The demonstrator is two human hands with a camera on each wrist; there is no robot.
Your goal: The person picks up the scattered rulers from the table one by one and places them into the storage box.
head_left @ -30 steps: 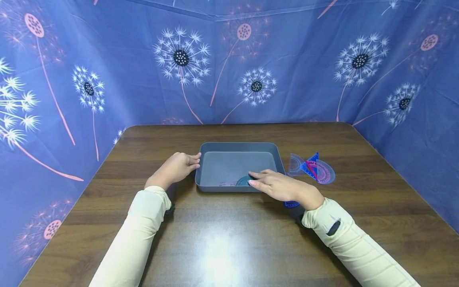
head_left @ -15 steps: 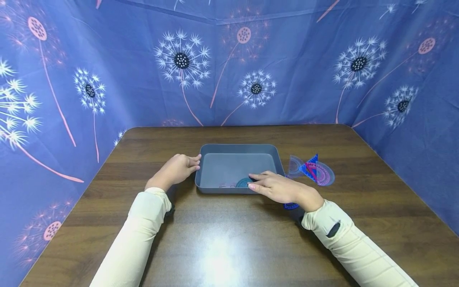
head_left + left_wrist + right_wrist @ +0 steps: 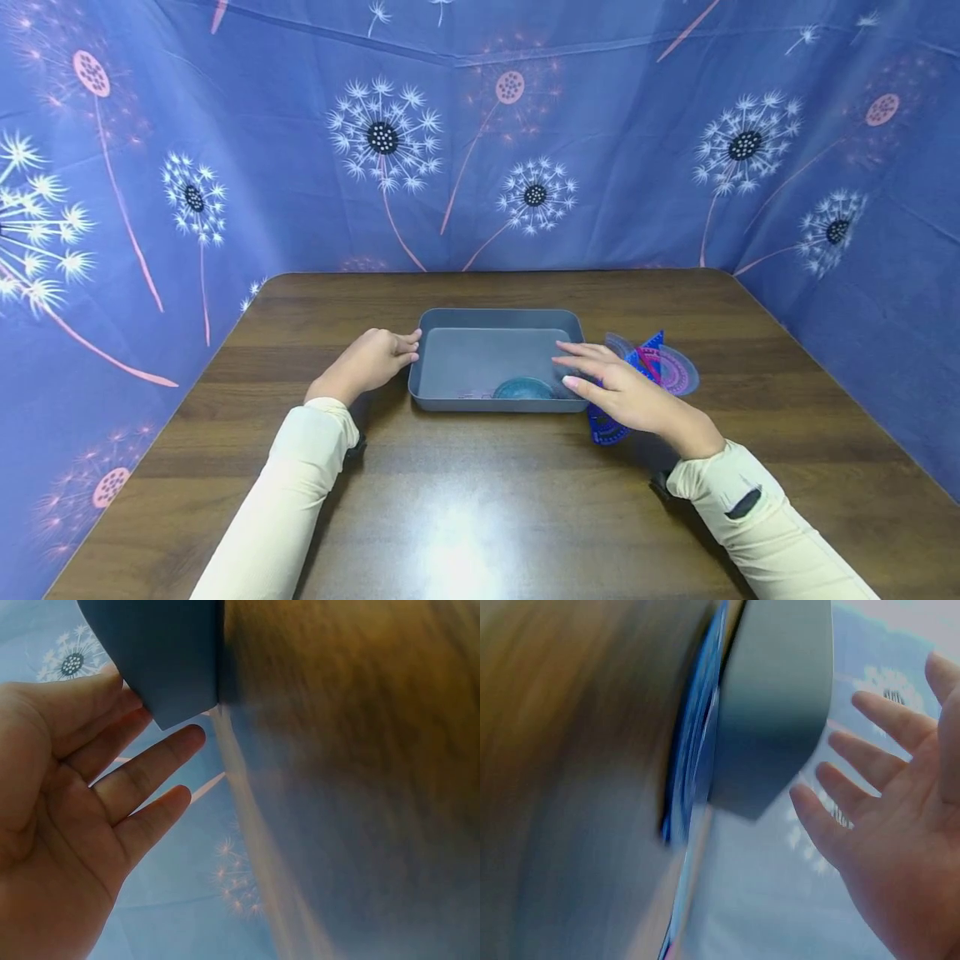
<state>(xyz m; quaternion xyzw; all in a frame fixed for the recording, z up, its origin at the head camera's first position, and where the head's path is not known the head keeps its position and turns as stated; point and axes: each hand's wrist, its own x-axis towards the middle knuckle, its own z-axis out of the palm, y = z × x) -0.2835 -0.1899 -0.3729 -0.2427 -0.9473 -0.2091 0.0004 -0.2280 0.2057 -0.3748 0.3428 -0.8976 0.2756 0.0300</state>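
A grey rectangular tray lies on the table with a teal rounded piece and small clear pinkish pieces inside along its near side. My left hand pinches the tray's left wall; in the left wrist view that hand has thumb and index at the tray's edge, other fingers extended. Above the tray's right side hovers my right hand, fingers spread and holding nothing. In the right wrist view the hand is apart from the tray wall.
Right of the tray lie overlapping blue and pink set squares and protractors, with a blue piece partly under my right hand. A patterned blue cloth hangs behind the wooden table.
My right hand has lifted off the teal piece and moved right, its fingers spreading, so more of that piece shows. My left hand keeps its place at the tray's left wall.
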